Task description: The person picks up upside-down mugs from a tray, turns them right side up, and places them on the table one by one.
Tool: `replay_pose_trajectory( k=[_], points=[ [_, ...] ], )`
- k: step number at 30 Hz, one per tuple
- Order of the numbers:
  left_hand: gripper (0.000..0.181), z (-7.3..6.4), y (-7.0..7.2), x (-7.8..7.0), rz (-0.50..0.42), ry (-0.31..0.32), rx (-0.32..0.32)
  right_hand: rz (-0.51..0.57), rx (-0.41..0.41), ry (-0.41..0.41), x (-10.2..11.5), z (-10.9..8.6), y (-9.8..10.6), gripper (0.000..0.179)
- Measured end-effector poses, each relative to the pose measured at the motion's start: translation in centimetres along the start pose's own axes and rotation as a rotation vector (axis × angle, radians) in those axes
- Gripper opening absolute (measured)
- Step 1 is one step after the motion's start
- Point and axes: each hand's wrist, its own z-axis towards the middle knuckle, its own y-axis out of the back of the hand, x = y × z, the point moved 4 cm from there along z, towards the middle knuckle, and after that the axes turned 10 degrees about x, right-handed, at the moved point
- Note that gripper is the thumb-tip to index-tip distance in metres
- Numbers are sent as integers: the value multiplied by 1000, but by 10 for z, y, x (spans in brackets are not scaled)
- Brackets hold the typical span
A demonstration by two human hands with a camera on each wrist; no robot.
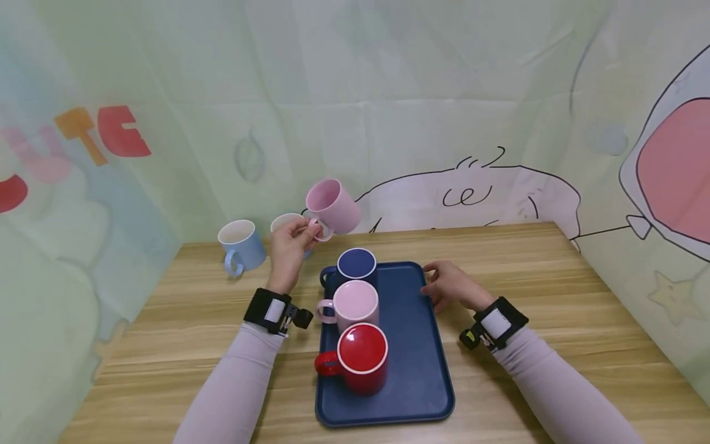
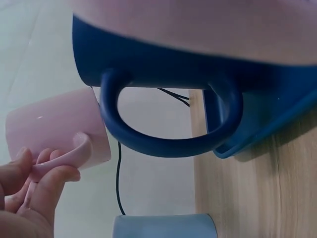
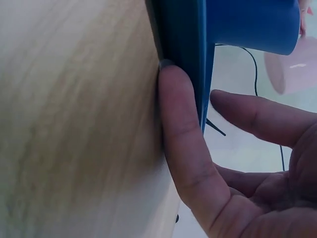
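A pink mug (image 1: 341, 213) is held up and tilted above the far end of the table, its mouth facing up and left in the head view. My left hand (image 1: 286, 256) pinches its handle between thumb and fingers, as the left wrist view also shows. On the dark blue tray (image 1: 413, 357), a navy mug (image 1: 357, 264), another pink mug (image 1: 356, 302) and a red mug (image 1: 363, 351) stand in a row along the left side, handles to the left. My right hand (image 1: 452, 285) rests at the tray's far right edge, extended fingers (image 3: 181, 114) against its outer side.
A light blue mug (image 1: 244, 246) stands on the wooden table (image 1: 205, 333) at the far left. Beside it another mug (image 1: 284, 221) is mostly hidden behind my left hand. A printed cloth (image 1: 421, 111) hangs behind the table.
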Motion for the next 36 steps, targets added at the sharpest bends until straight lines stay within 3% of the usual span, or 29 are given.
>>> replay_pose_trajectory(
  k=[9,27,36],
  points=[
    [28,1,-1,9,96,28,5,22,10,39,-4,2,-1,67],
    [27,3,-7,19,50,79,52,23,-8,22,-3,1,-2,66],
    [25,6,-8,25,91,94,59,20,-11,18,-4,2,-1,65]
  ],
)
